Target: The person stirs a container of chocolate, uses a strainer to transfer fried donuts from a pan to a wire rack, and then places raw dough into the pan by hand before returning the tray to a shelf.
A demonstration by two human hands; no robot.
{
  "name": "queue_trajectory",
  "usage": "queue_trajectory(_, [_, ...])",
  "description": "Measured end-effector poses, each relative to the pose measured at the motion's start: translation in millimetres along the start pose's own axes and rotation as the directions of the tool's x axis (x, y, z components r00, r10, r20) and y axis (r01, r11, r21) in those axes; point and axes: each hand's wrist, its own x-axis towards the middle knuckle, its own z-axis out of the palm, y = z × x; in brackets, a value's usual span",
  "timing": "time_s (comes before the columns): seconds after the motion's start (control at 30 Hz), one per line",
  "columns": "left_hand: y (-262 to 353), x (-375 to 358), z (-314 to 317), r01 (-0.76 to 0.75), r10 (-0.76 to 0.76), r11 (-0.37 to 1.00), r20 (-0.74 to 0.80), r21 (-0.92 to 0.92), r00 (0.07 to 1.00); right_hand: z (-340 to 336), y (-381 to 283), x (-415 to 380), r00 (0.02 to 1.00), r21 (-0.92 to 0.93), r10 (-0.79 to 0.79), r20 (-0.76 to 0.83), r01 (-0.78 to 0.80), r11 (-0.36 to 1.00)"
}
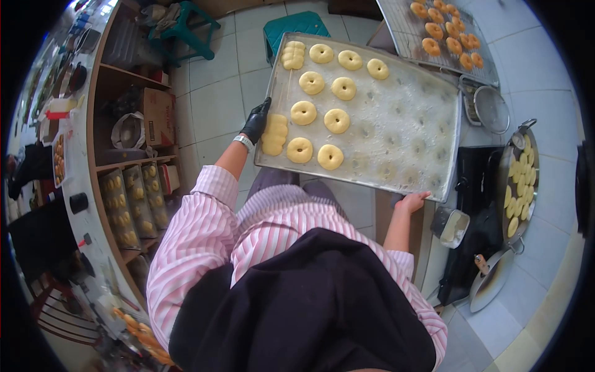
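A large metal baking tray [403, 133] is held out in front of my body, slightly tilted in view. My left hand [256, 121], in a black glove, is closed on its left rim. Bare, my right hand [411, 202] grips the near right corner, its fingers partly under the tray. Several pale raw doughnut rings [336, 121] lie on the tray's left and middle part. Along the left edge are two ridged dough pieces, one braided dough piece [293, 56] at the far corner and one long dough piece [274, 134] beside my left hand. Round marks cover the tray's right side.
On the right, a wide pan [520, 186] holds many yellow dough pieces, near a wok [489, 282] and a square container [450, 227]. Fried doughnuts [434, 31] rest on a rack at upper right, above a strainer [491, 109]. Left shelves hold dough trays [141, 201]; green stools [296, 28] stand beyond.
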Motion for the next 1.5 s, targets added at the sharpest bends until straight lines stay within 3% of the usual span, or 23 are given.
queue_trajectory(0.1, [-6, -20, 2, -0.142, 0.145, 0.989, -0.093, 0.041, 0.985, 3, 0, 16, 0.997, 0.071, -0.072, -0.001, 0.072, 0.995])
queue_trajectory(0.27, [-19, -64, -5, 0.007, -0.033, 0.984, -0.142, -0.177, 0.989, -8, -12, 13, 0.994, 0.002, -0.089, 0.057, 0.089, 0.996])
queue_trajectory(0.33, [-39, -82, -12, -0.140, 0.110, 0.984, -0.241, -0.110, 0.964, -12, 11, 38, 0.973, 0.083, -0.175, 0.151, 0.164, 0.983])
queue_trajectory(0.37, [-27, -49, -6, -0.279, 0.258, 0.959, -0.242, -0.058, 0.936, 6, 14, 47, 0.974, 0.157, -0.181, 0.135, 0.159, 0.975])
queue_trajectory(0.43, [-32, -74, -12, -0.300, 0.300, 0.953, -0.228, 0.039, 0.926, -1, -4, 26, 0.974, 0.099, -0.173, 0.148, 0.159, 0.982])
queue_trajectory(0.57, [-26, -140, -8, -0.189, 0.188, 0.981, -0.346, 0.030, 0.919, 0, -5, 40, 0.942, 0.179, -0.206, 0.265, 0.161, 0.970])
queue_trajectory(0.6, [-15, -70, -10, -0.294, 0.295, 0.955, -0.244, 0.042, 0.924, -2, 4, 22, 0.977, 0.218, -0.178, 0.120, 0.149, 0.965])
queue_trajectory(0.77, [-70, -163, -8, -0.413, 0.459, 0.888, -0.462, 0.204, 0.759, 6, 12, 59, 0.857, 0.444, -0.398, 0.326, 0.233, 0.865])
queue_trajectory(0.8, [-82, -201, -2, -0.385, 0.410, 0.908, -0.528, 0.164, 0.744, -19, -11, 39, 0.859, 0.280, -0.309, 0.408, 0.205, 0.938])
queue_trajectory(0.83, [-47, -106, -15, -0.475, 0.476, 0.875, -0.357, 0.096, 0.804, -19, -15, 8, 0.933, 0.336, -0.309, 0.186, 0.236, 0.912])
queue_trajectory(0.9, [-79, -135, -4, -0.446, 0.406, 0.895, -0.460, 0.026, 0.789, -19, -19, 9, 0.914, 0.284, -0.334, 0.230, 0.265, 0.921])
queue_trajectory(0.97, [-138, -213, 14, -0.435, 0.348, 0.900, -0.559, -0.025, 0.753, -32, -7, 26, 0.819, 0.415, -0.497, 0.286, 0.361, 0.835])
queue_trajectory(1.03, [-253, -287, 34, -0.597, 0.302, 0.779, -0.721, -0.191, 0.624, -94, -1, 20, 0.704, 0.456, -0.614, 0.357, 0.442, 0.772])
queue_trajectory(1.07, [-169, -179, 39, -0.548, 0.234, 0.790, -0.690, -0.276, 0.685, 22, -81, 23, 0.720, 0.375, -0.588, 0.368, 0.464, 0.803])
queue_trajectory(1.17, [-224, -242, 92, -0.497, 0.001, 0.761, -0.764, -0.418, 0.645, 49, -89, 32, 0.565, 0.230, -0.598, 0.569, 0.589, 0.775])
queue_trajectory(1.23, [-283, -262, 127, -0.474, 0.009, 0.845, -0.881, -0.246, 0.473, 65, -86, 28, 0.438, 0.228, -0.619, 0.652, 0.665, 0.711])
queue_trajectory(1.3, [-302, -237, 174, -0.596, -0.015, 0.780, -0.958, -0.189, 0.285, 84, -119, 21, 0.326, 0.314, -0.679, 0.658, 0.701, 0.641])
queue_trajectory(1.4, [-303, -314, 258, -0.593, -0.326, 0.689, -0.909, -0.416, 0.259, 72, -128, -2, 0.092, 0.377, -0.604, 0.791, 0.705, 0.601])
queue_trajectory(1.5, [-282, -358, 348, -0.624, -0.549, 0.577, -0.816, -0.526, 0.181, 75, -138, -9, -0.082, 0.328, -0.412, 0.908, 0.751, 0.573])
